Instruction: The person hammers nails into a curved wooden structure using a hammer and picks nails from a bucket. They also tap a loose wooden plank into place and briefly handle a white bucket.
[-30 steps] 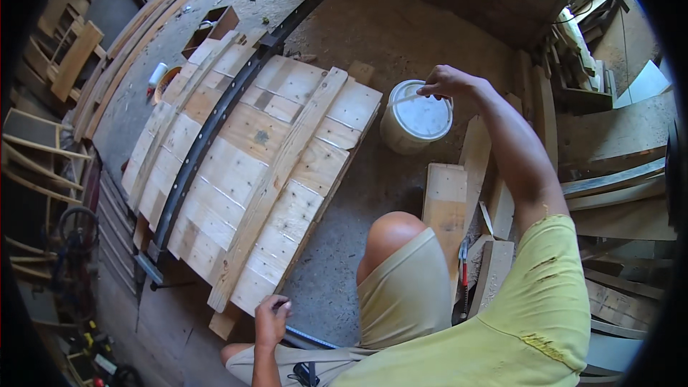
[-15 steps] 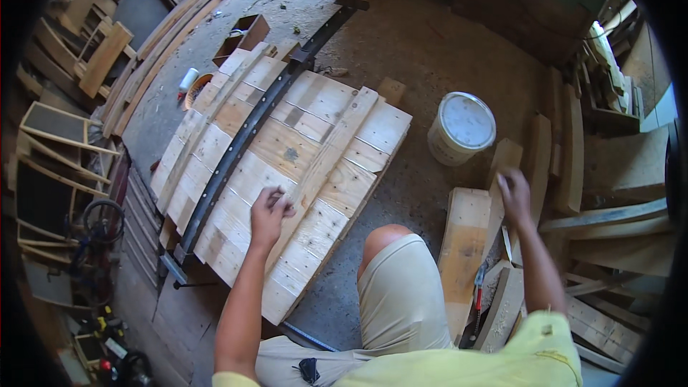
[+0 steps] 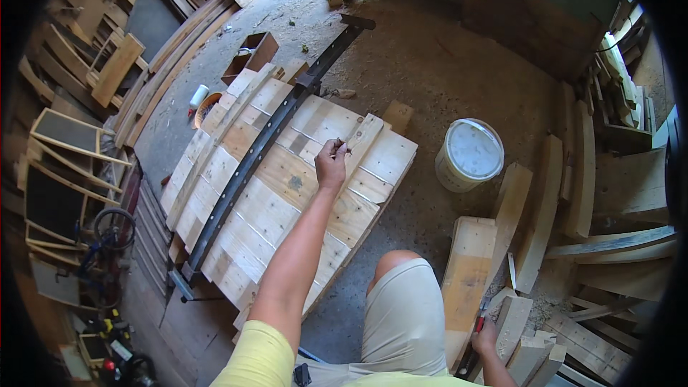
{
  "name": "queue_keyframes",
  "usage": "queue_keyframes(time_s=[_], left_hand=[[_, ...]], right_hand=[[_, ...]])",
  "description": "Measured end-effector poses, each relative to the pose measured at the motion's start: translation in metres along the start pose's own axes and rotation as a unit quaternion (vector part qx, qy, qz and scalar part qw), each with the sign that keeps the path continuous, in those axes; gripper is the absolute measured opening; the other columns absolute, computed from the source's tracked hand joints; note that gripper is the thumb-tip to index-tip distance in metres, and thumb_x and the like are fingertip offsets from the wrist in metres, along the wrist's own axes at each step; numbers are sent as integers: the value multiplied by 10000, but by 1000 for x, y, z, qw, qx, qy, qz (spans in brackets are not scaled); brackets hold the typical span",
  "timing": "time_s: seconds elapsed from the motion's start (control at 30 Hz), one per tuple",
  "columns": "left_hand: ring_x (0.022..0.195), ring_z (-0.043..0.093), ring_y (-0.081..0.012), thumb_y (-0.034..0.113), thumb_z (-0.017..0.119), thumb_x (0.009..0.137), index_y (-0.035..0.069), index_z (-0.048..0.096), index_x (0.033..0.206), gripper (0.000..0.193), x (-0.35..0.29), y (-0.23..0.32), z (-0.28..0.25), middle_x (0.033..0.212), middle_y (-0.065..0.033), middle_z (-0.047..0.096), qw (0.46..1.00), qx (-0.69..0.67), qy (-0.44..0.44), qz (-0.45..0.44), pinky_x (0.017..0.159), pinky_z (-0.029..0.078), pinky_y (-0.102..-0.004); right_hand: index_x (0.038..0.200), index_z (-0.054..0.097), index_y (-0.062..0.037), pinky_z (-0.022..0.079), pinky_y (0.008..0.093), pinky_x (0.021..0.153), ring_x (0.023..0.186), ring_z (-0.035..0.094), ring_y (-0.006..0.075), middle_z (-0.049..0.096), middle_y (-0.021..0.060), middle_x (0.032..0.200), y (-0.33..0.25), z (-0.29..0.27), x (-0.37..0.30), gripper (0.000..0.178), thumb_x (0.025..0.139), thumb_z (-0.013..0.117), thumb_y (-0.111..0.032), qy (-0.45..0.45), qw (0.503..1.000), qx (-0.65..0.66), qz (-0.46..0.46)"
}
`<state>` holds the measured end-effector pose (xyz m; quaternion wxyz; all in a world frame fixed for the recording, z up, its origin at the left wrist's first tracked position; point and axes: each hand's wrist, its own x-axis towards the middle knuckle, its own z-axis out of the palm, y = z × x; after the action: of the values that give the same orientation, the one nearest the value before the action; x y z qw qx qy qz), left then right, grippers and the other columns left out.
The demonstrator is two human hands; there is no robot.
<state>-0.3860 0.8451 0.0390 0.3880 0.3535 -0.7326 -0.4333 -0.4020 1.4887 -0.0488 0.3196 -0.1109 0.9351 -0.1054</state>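
Note:
My left hand [image 3: 330, 165] is closed above the far part of a narrow wooden batten [image 3: 366, 137]. Small dark bits show at its fingertips, too small to name. The batten lies across a panel of pale boards [image 3: 266, 190]. A long dark metal bar clamp [image 3: 244, 145] spans the same panel, left of my hand. Low on the right, my right hand [image 3: 486, 337] is closed around a red-handled tool [image 3: 481, 321], whose kind I cannot make out. That tool lies beside a thick wooden plank [image 3: 469, 261], among timber offcuts.
A white lidded bucket [image 3: 471, 154] stands on the floor right of the panel. Beyond the panel are an open wooden box [image 3: 251, 55], an orange basket [image 3: 206, 109] and a white bottle [image 3: 199, 94]. Curved timbers [image 3: 542, 215] lean at the right; framed dark panels [image 3: 61, 197] stand at the left.
My left hand has reached farther out over the batten, up and to the right. My right hand has come down from above the timber to the red-handled tool and closed on it.

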Motion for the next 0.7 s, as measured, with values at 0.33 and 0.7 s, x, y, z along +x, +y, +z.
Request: queue_keyframes(time_s=[0.33,0.7], left_hand=[[798,724,-219,111,643,945,6,665,980,113,39,9,60,868,-122,738,998,-27,54,13,715,538,-325],[845,609,-370,191,623,953,61,676,978,142,49,-33,77,879,-161,648,988,118,47,91,738,496,-461]], right_hand=[[1220,552,5,480,460,886,969,624,410,618,261,1039,13,26,0,394,827,534,-28,140,977,145,65],[1107,548,-42,385,230,479,544,458,58,492,-17,675,-109,-72,-2,170,1017,531,-186,83,902,410,-107]])
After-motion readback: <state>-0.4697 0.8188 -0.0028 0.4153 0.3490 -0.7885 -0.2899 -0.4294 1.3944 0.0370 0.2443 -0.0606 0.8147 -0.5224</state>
